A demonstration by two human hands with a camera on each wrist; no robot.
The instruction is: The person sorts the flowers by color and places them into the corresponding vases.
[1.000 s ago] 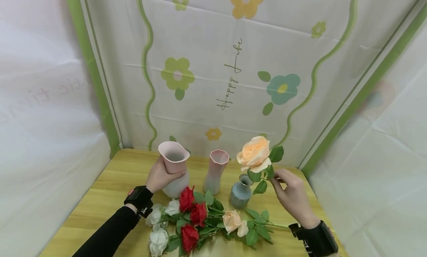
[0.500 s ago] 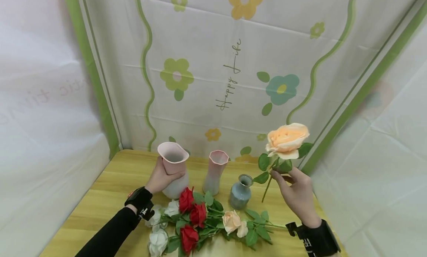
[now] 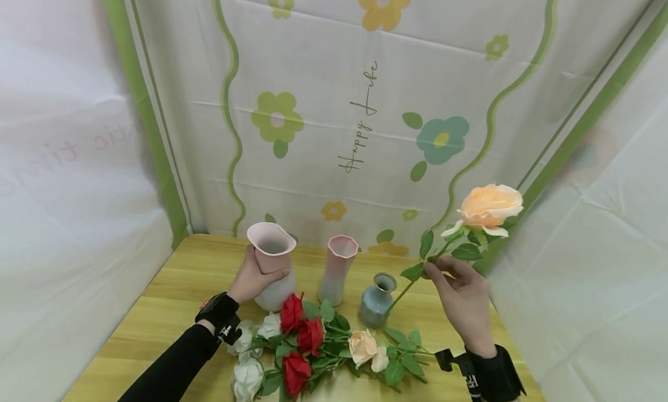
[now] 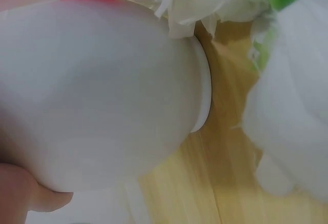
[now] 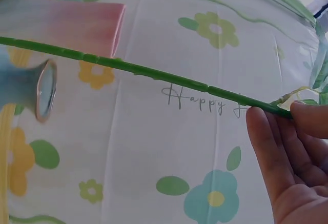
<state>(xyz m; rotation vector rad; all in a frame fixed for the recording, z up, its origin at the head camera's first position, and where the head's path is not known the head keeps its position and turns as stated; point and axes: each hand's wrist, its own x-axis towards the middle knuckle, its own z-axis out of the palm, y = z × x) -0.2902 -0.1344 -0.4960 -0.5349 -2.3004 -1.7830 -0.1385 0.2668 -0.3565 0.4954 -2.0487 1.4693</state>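
Note:
My left hand [image 3: 256,279] grips the neck of a tall pink-and-white vase [image 3: 275,292] with a wavy rim. In the left wrist view the vase's white body [image 4: 102,90] fills the left side, its foot close to the wood. My right hand [image 3: 461,294] pinches a peach rose [image 3: 490,207] by its stem, bloom up and to the right. The green stem [image 5: 169,78] slants down to the left, its lower end overlapping the small blue vase [image 3: 377,303] in the head view. In the right wrist view, thumb and fingers [image 5: 266,147] press the stem between them.
A slim pink-and-white vase [image 3: 339,271] stands between the other two. Red roses [image 3: 310,335], white roses [image 3: 247,379] and peach roses [image 3: 362,347] lie in front on the wooden table [image 3: 141,326]. A flower-printed curtain [image 3: 323,158] encloses the table.
My right hand has shifted slightly right with the rose. Its bloom has swung right and up, and the stem has tilted, its lower end now by the blue vase. My left hand stays put.

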